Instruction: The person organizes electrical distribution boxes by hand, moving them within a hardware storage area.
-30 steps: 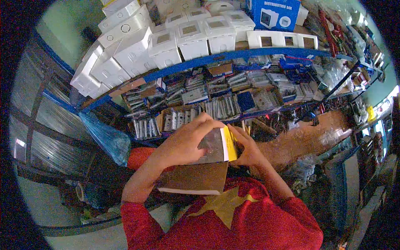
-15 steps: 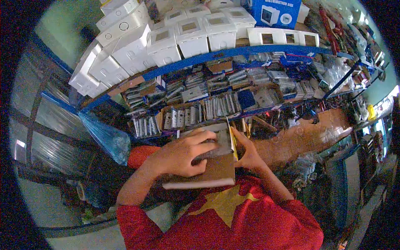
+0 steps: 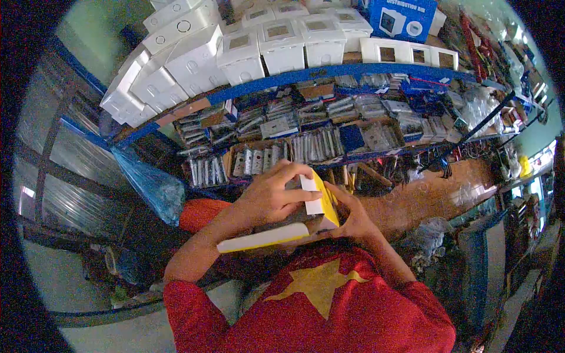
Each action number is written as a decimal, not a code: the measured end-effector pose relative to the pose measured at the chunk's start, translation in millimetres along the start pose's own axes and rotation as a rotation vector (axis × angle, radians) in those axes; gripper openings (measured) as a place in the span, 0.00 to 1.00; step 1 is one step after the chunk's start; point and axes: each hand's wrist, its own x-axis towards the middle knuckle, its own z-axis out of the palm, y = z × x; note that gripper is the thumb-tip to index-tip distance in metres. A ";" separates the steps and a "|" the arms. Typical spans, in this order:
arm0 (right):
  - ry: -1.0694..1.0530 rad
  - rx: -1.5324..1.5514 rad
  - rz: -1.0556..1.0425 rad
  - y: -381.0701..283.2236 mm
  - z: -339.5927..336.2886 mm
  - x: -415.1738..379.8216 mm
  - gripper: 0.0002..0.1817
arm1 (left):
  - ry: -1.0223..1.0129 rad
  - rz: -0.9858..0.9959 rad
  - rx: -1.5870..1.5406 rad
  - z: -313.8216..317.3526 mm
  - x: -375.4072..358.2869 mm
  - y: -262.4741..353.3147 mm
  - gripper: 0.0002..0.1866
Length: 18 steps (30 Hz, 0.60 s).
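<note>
A small yellow-and-white cardboard box (image 3: 331,207) is held in front of my chest, tilted, with a white-edged flap (image 3: 265,238) folded out towards me. My right hand (image 3: 353,215) grips its yellow side, the thumb along the upper edge and the other fingers low down. From the other side my left hand (image 3: 273,197) reaches across, its fingers bent over the white inner panel and pressing on it. What lies inside the box is mostly hidden behind my left hand.
Ahead is a blue-edged shelf (image 3: 282,82) with white plastic boxes (image 3: 281,47) and a blue distribution box carton (image 3: 397,20). Below stand open trays of wrapped metal plates (image 3: 318,147). A blue plastic bag (image 3: 156,188) hangs at left; a brown cardboard sheet (image 3: 424,188) lies right.
The box has tilted, so its yellow side and white panel now show and its inside is less visible. My left hand has moved up from inside it onto the panel.
</note>
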 end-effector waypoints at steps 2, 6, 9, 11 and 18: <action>0.012 0.006 0.000 -0.9 4.7 -1.9 0.58 | 0.042 0.014 0.046 0.3 -1.4 1.2 0.18; 0.026 0.034 -0.006 5.0 11.3 -4.9 0.58 | 0.076 -0.018 0.019 8.5 -19.6 1.4 0.16; 0.006 0.072 0.004 12.4 15.8 -8.6 0.58 | -0.080 -0.037 -0.018 -2.4 -25.1 8.9 0.15; 0.037 0.148 0.048 14.9 18.4 -12.2 0.57 | -0.182 -0.126 -0.086 -4.7 -34.1 15.3 0.23; 0.129 -0.174 -0.133 -8.8 5.9 0.7 0.57 | -0.381 -0.197 -0.026 -30.9 -48.0 30.1 0.31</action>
